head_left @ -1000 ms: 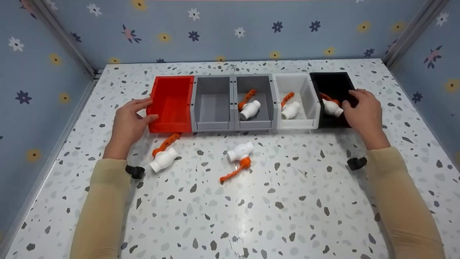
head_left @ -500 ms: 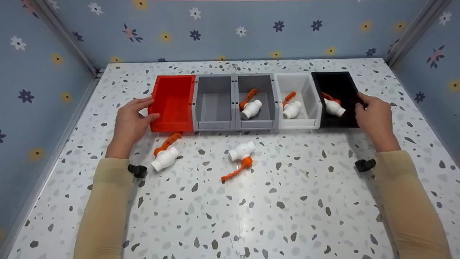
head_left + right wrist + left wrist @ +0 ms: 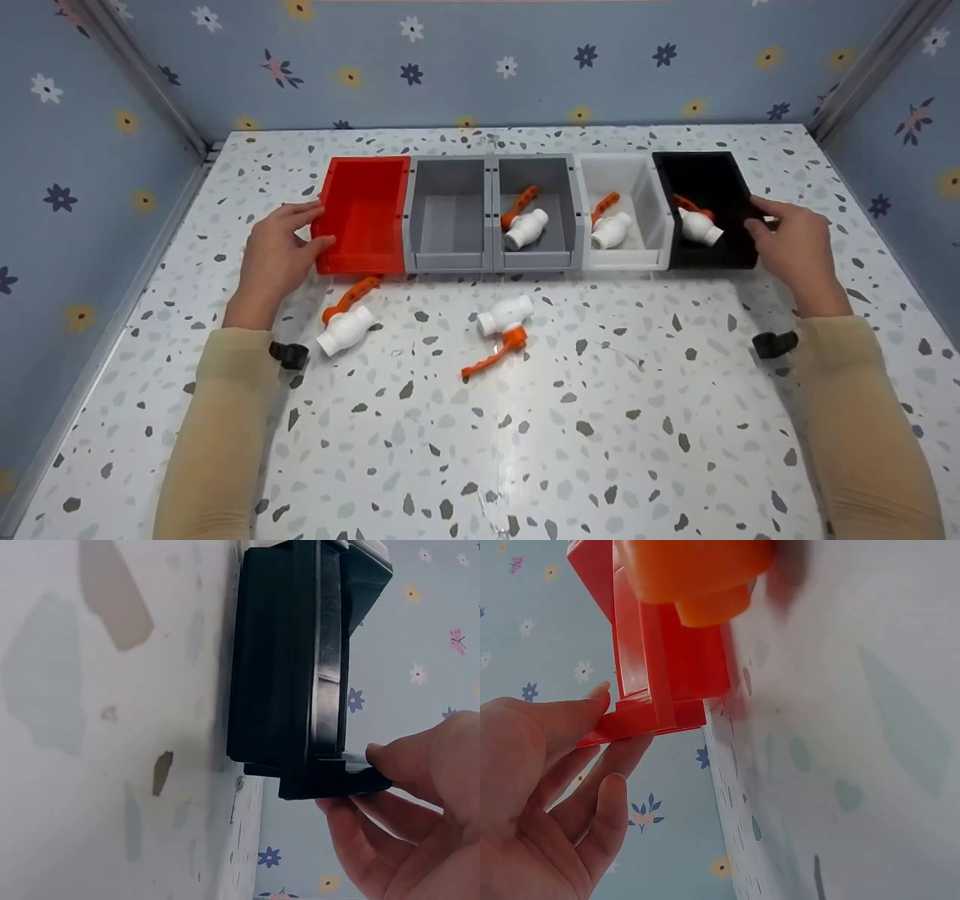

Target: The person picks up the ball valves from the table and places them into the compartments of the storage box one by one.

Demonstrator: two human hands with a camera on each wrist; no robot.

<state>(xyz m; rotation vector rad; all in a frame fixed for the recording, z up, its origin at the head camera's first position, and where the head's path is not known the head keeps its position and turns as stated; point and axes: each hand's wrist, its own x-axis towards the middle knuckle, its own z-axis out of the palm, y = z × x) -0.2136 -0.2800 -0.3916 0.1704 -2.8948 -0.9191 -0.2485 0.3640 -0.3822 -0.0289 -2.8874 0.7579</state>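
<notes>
My left hand [image 3: 276, 251] pinches the side wall of the red bin [image 3: 367, 199], thumb inside and fingers outside. At the other end of the row, my right hand [image 3: 801, 244] grips the outer wall of the black bin [image 3: 701, 172] the same way. In the right wrist view thumb and fingers close on the rim of that black bin [image 3: 292, 675]. A white ball valve [image 3: 699, 226] with an orange lever lies in the black bin. On the table before the red bin is another ball valve [image 3: 346, 330]; its orange part [image 3: 697, 570] looms large in the left wrist view.
Between the end bins stand two grey bins [image 3: 450, 261] and a white bin [image 3: 626, 259], side by side. The right grey bin holds a ball valve [image 3: 526, 229], the white bin another ball valve [image 3: 612, 230]. One more ball valve [image 3: 506, 315] lies mid-table. Patterned walls enclose the table.
My right hand has moved right, from over the black bin's right part to its outer wall. The left hand stays on the red bin; the view has shifted slightly.
</notes>
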